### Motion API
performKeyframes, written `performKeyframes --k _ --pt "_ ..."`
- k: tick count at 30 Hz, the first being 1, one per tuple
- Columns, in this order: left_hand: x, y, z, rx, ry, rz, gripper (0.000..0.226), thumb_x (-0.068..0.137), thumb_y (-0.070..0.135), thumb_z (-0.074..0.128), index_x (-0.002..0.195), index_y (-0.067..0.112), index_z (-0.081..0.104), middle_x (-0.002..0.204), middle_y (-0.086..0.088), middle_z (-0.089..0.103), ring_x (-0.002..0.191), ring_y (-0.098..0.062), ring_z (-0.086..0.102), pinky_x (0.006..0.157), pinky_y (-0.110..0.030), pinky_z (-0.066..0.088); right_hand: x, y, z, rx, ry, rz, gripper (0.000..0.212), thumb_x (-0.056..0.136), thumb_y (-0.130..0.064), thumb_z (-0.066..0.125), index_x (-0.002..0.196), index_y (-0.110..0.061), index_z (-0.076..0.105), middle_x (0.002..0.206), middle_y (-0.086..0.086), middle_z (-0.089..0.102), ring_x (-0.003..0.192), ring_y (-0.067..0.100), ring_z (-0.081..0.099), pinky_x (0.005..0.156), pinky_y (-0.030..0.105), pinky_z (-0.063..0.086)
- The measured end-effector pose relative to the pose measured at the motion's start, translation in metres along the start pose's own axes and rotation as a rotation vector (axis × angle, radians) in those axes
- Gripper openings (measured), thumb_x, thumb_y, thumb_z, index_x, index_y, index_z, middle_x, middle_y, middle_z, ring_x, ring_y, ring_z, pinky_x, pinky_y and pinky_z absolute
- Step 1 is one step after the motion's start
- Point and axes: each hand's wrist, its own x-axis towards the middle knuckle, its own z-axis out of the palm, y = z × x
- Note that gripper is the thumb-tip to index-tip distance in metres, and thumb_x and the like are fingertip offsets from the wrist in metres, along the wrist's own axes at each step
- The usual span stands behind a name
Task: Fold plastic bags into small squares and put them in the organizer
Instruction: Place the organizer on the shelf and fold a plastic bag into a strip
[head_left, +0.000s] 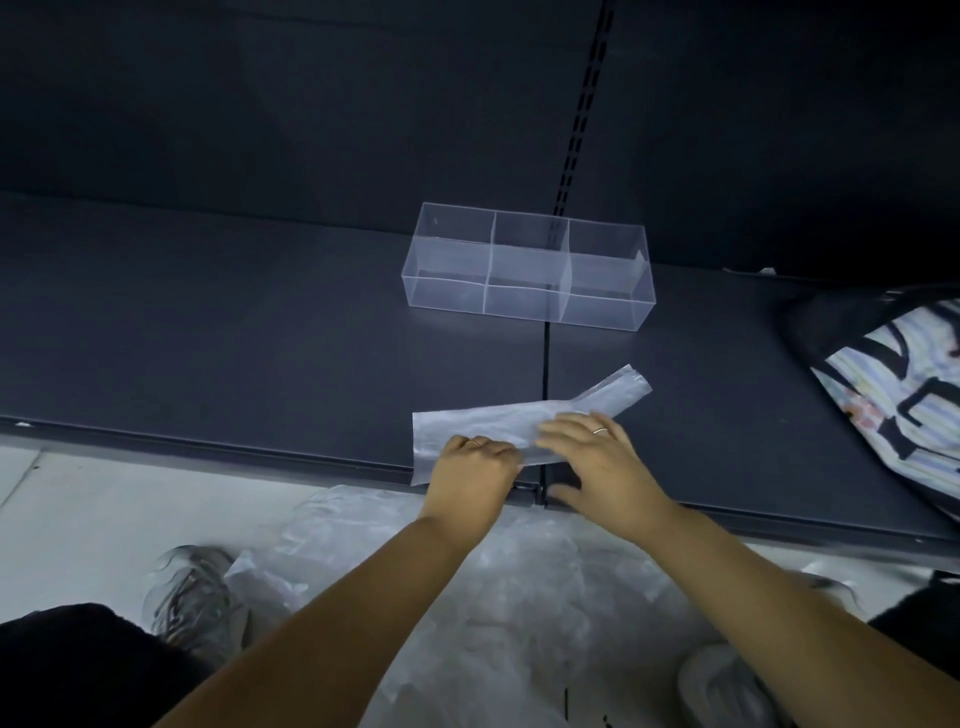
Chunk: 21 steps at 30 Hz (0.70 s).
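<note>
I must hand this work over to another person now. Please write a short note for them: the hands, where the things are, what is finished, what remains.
Left hand: fingers curled on the left part of the bag strip.
Right hand: fingers straight, pressing the strip flat on the shelf.
Organizer: farther back on the shelf; no folded bag shows in it.
Done: one bag folded into a long strip.
Left: fold it into a square and put it in the organizer, then do the loose bags on the floor.
</note>
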Motion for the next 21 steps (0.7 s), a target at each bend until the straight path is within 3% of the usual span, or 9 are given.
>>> performKeyframes --k 2,3,6,9,12,17,21 --pt "-0.003 -0.007 -0.004 0.037 -0.020 -0.043 0.025 0.054 0.012 0.082 0.054 0.022 0.060 0.049 0.005 0.055 0.048 -0.015 0.054 0.058 -0.022 0.041 0.007 0.002 0.003 0.104 0.115 0.070 0.019 0.083 -0.015 0.069 0.102 -0.017 0.071 0.115 -0.006 0.067 0.117 0.017 0.054 0.105 0.026 0.030" --pt "-0.005 -0.013 -0.005 0.033 -0.029 -0.087 0.015 0.063 0.013 0.077 0.063 0.022 0.065 0.057 0.004 0.061 0.056 -0.016 0.058 0.064 -0.024 0.041 0.009 0.004 0.003 0.214 0.146 0.142 0.010 0.083 -0.011 0.068 0.092 -0.015 0.073 0.102 -0.005 0.071 0.104 0.017 0.061 0.096 0.026 0.039" --pt "-0.017 -0.043 -0.001 -0.201 0.013 -0.242 0.016 0.089 0.015 0.058 0.092 0.021 0.073 0.085 0.001 0.072 0.082 -0.022 0.064 0.079 -0.029 0.040 0.013 0.019 0.001 0.584 0.133 0.386 0.006 0.085 -0.012 0.069 0.086 -0.015 0.074 0.089 -0.008 0.073 0.089 0.009 0.065 0.082 0.020 0.048" --pt "-0.026 -0.070 -0.007 -0.558 0.084 -0.465 0.014 0.090 0.019 0.065 0.097 0.015 0.076 0.091 0.000 0.075 0.085 -0.018 0.067 0.077 -0.026 0.047 0.017 0.030 0.003 0.774 0.131 0.533 0.006 0.086 -0.017 0.070 0.084 -0.012 0.073 0.087 -0.002 0.074 0.084 0.007 0.065 0.073 0.013 0.045" --pt "-0.022 -0.087 -0.006 -0.817 0.046 -0.729 0.014 0.086 0.023 0.070 0.093 0.013 0.077 0.091 0.001 0.075 0.087 -0.014 0.068 0.075 -0.020 0.045 0.026 0.034 0.009 0.863 0.205 0.642 0.020 0.085 -0.016 0.071 0.083 0.004 0.068 0.084 0.013 0.071 0.076 0.012 0.059 0.071 0.022 0.044" --pt "-0.017 -0.093 0.000 -0.721 0.045 -0.879 0.018 0.086 0.030 0.070 0.093 0.015 0.077 0.094 0.000 0.074 0.089 -0.018 0.067 0.081 -0.027 0.049 0.040 0.028 0.016 0.774 0.264 0.744 0.004 0.082 -0.018 0.073 0.080 -0.015 0.071 0.077 -0.007 0.069 0.074 0.008 0.062 0.060 0.010 0.041" --pt "-0.012 -0.076 -0.006 -0.453 0.146 -0.937 0.013 0.085 0.021 0.067 0.097 0.018 0.068 0.093 -0.002 0.070 0.095 -0.028 0.061 0.086 -0.038 0.044 0.046 0.023 0.017 0.643 0.262 0.792 0.008 0.081 -0.022 0.071 0.077 -0.016 0.068 0.081 0.000 0.069 0.079 0.018 0.063 0.070 0.028 0.048"
